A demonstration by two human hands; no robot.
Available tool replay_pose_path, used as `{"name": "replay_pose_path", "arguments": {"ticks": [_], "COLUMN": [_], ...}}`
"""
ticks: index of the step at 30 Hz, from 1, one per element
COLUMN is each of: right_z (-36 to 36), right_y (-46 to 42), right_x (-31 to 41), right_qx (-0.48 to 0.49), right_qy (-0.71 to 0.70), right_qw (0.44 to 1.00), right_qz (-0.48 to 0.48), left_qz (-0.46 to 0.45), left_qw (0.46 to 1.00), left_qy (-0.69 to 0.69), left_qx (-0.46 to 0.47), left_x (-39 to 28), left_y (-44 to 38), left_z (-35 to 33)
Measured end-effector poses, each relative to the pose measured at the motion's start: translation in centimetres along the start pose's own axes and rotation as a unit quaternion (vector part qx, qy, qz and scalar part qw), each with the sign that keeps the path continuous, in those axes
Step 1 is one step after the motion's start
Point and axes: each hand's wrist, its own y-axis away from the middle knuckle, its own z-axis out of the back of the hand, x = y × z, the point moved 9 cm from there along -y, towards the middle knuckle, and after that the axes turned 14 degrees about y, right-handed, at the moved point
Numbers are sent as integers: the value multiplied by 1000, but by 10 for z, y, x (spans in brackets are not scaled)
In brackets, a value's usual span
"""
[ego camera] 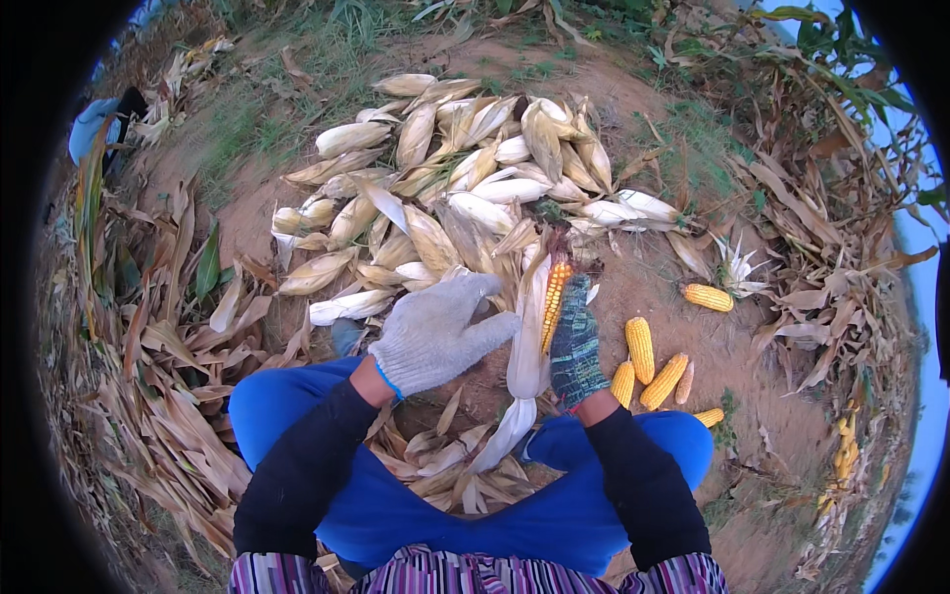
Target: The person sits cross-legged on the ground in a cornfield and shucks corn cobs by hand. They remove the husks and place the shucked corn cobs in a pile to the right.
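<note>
My right hand [577, 345], in a dark green and grey knitted glove, holds a partly husked ear of corn [555, 301] upright from its right side. Yellow kernels show along that side, and pale husk [528, 349] covers the left side and hangs below. Dark silk tops the ear. My left hand [445, 330], in a whitish knitted glove, is just left of the ear, with thumb and fingers apart and nothing visible between them. In front of both hands lies a heap of corn ears in dry husks [475, 178].
Several husked yellow ears [640, 349] lie on the soil to the right, one [707, 297] farther off. Loose husks [445, 453] lie between my legs. Dry stalks and leaves [178, 319] line the left, more stand at right [801, 245]. A person [95, 130] is at far left.
</note>
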Motion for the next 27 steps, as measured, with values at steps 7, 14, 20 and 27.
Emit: {"name": "replay_pose_path", "arguments": {"ticks": [7, 14, 20, 27], "right_z": [-1, -22, -25, 9], "right_y": [37, 26, 15, 22], "right_x": [68, 32, 32, 58], "right_qx": [-1, 60, 66, -8], "right_qy": [157, -92, -554, -596], "right_qw": [975, 993, 823, 758], "right_qz": [156, 52, -111, -266], "left_qz": [99, 60, 200, 200], "left_qw": [990, 977, 825, 566], "left_qy": [44, 159, 506, 762], "left_qx": [-86, -128, -153, -242], "left_x": [18, 37, 81, 75], "left_y": [-10, -13, -6, 4], "left_z": [0, -3, -20, -28]}}
